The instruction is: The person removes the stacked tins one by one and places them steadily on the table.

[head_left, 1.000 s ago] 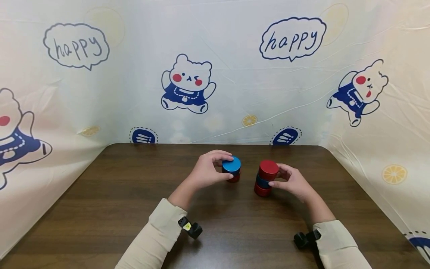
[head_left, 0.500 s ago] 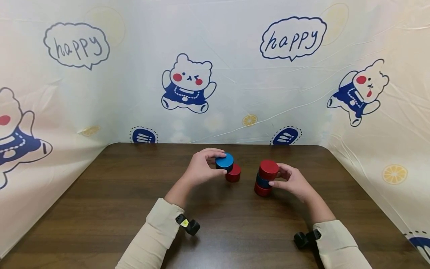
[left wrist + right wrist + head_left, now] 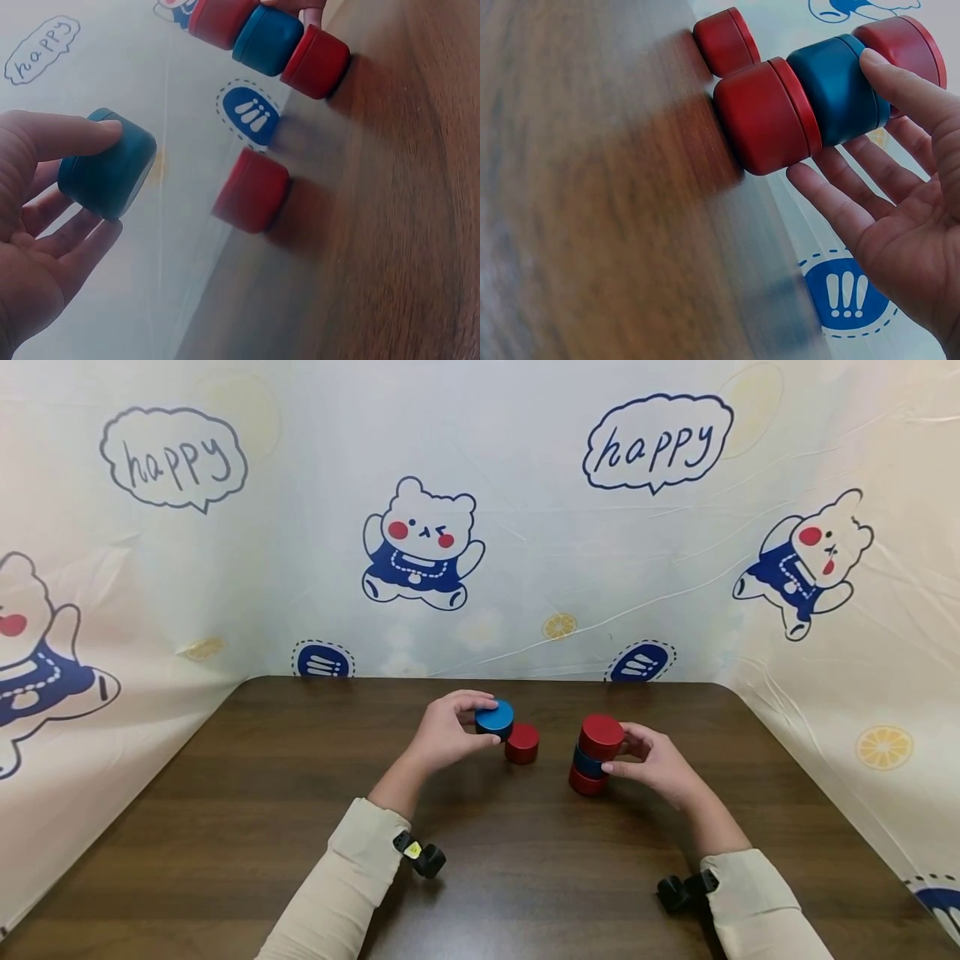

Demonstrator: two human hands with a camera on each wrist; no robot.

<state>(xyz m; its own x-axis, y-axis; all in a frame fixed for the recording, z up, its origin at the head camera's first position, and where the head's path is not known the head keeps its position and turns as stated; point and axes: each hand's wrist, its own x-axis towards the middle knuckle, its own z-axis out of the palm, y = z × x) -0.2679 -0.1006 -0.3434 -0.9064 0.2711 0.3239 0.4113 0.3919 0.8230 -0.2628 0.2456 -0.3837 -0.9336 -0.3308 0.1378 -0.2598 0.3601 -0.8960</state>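
My left hand [image 3: 448, 733] pinches a small round blue tin [image 3: 109, 169] between thumb and fingers. In the left wrist view this tin hangs clear of the tabletop. Just to its right, a single red tin [image 3: 522, 745] stands upright on the table. Farther right is a stack of three: a red tin on top [image 3: 602, 735], a blue tin in the middle [image 3: 588, 763] and a red tin at the bottom [image 3: 761, 120]. My right hand [image 3: 654, 767] holds this stack from the right, its thumb on the middle blue tin and fingers behind.
The brown wooden table [image 3: 480, 877] reaches back to a pale cloth backdrop [image 3: 525, 527] printed with bears and speech bubbles. Cloth also rises along both sides. Each wrist carries a small black camera [image 3: 429, 860].
My left hand has lifted the blue tin off the single red tin and carried it left. The right hand and the stack of three have stayed in place.
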